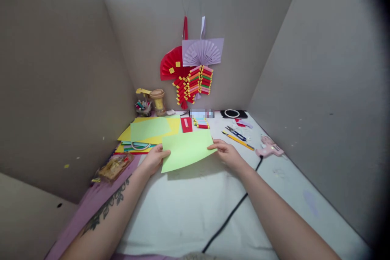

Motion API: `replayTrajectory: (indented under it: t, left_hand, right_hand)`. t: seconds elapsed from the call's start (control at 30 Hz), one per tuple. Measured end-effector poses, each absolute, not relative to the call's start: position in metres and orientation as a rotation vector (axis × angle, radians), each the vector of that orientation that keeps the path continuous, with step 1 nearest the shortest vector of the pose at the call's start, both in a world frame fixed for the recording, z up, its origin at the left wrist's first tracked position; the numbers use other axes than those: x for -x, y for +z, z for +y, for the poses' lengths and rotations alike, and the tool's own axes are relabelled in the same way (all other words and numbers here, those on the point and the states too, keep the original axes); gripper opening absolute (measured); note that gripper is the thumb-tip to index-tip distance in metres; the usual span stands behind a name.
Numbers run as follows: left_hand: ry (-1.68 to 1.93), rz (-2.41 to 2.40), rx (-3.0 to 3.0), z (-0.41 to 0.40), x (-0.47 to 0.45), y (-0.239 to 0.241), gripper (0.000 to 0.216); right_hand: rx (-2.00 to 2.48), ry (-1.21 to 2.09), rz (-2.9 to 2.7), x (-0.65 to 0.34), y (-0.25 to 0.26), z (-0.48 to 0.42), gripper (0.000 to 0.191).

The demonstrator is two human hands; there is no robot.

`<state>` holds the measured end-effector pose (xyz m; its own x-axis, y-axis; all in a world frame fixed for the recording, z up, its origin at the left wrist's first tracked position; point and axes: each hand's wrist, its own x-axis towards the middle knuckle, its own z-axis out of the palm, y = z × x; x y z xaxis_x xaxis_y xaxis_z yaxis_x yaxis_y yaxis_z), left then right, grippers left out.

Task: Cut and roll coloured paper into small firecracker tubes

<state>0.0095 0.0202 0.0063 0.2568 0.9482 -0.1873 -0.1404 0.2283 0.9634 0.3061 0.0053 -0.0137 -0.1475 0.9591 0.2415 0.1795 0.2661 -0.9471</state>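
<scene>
I hold a light green paper sheet [185, 149] just above the white tabletop [189, 207], tilted slightly. My left hand [154, 159] pinches its left edge, thumb on top. My right hand [227, 152] grips its right corner, fingers closed on the paper. A second green sheet [149, 128] lies on yellow paper [173, 126] behind the left hand.
Cardboard walls enclose the table. Red and purple paper fans with firecracker strings [191, 71] hang on the back wall. A pink glue gun [269, 147] with a black cord, scissors [235, 133], a yellow cutter [239, 140], a tape roll [232, 113], a jar [159, 102] and a plastic bag [114, 167] lie around.
</scene>
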Motion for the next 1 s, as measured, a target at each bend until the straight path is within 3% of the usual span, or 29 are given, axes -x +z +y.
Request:
replayTrajectory:
  t: [0.53, 1.0]
  left_hand:
    - [0.811, 0.923, -1.193, 0.018, -0.015, 0.005, 0.030]
    - [0.964, 1.016, -1.113, 0.018, -0.011, 0.011, 0.066]
  right_hand:
    - [1.131, 0.989, -1.244, -0.298, -0.027, 0.008, 0.033]
    - [1.250, 0.930, -1.162, -0.299, -0.035, 0.006, 0.033]
